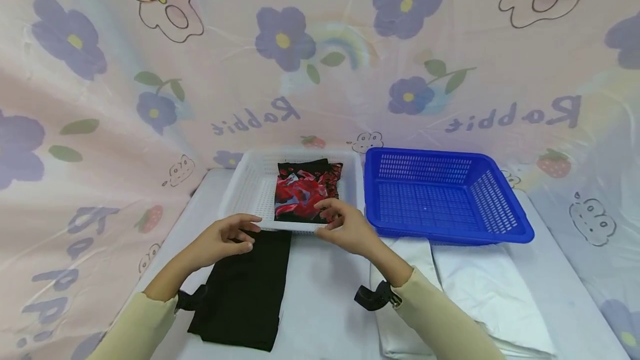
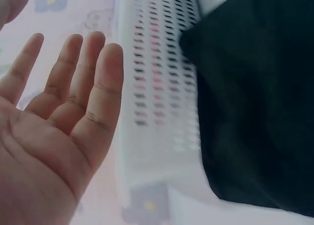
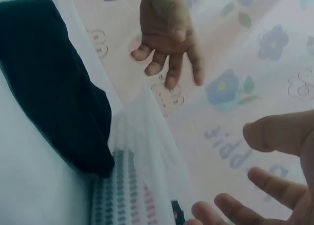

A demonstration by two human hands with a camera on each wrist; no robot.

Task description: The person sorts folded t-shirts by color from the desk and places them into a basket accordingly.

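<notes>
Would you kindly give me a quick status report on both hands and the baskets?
Left hand open, right hand open, both empty at white plastic basket front rim. Folded red-and-black garment inside it. Black folded cloth under left hand; blue plastic basket empty.

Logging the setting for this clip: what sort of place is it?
Probably a makeshift tabletop recording booth: cartoon bedsheet backdrop, white-covered table, white basket and blue basket for sorting folded clothes.

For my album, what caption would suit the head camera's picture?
Two open hands, left and right, hover at the white basket holding a red-and-black garment.
</notes>
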